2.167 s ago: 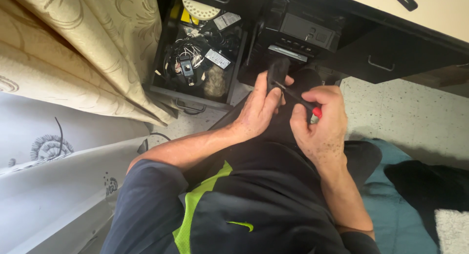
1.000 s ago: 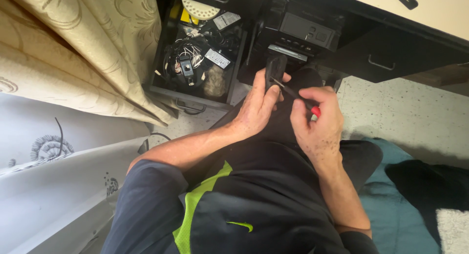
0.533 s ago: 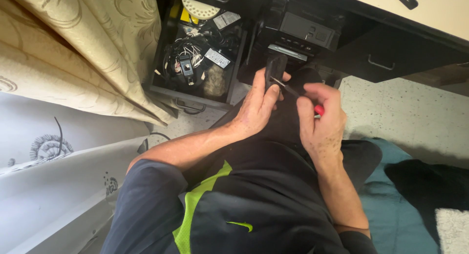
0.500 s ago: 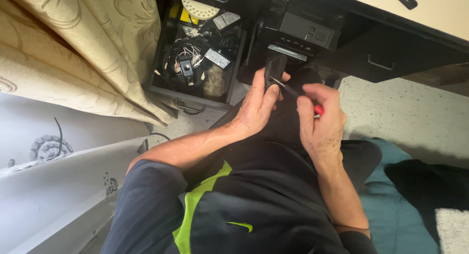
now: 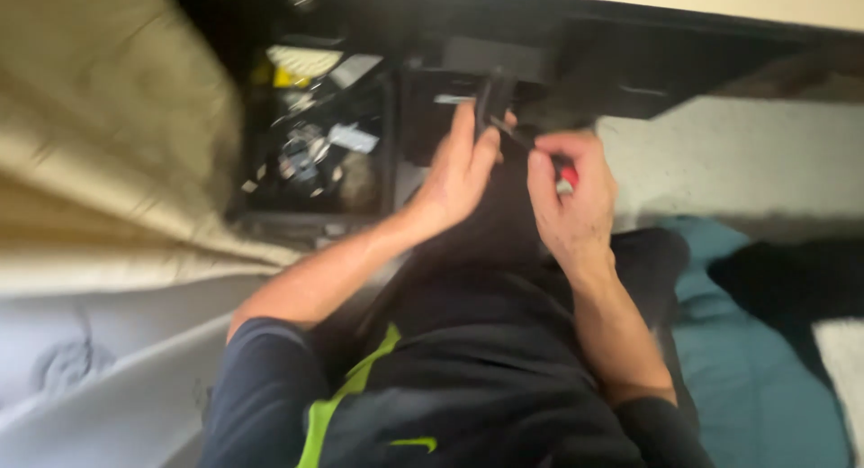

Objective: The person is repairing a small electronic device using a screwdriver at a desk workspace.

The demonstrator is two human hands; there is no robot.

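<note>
The picture is blurred by head motion. My left hand [image 5: 459,175] holds a small black object [image 5: 491,99] upright by its lower end. My right hand [image 5: 571,198] grips a screwdriver with a red handle [image 5: 567,174], and its dark shaft points up-left at the black object. Both hands are raised over my lap, which is covered by dark trousers. What kind of part the black object is cannot be made out.
An open black box [image 5: 315,153] of small parts and cables stands at the upper left. A beige curtain [image 5: 99,144] hangs over a white mattress [image 5: 99,378] at left. Dark drawers [image 5: 630,63] are at the top, and a teal cushion [image 5: 765,360] lies at right.
The view has shifted and turned blurry. Both hands stay together, the left on the black object and the right on the screwdriver, its tip still at the object.
</note>
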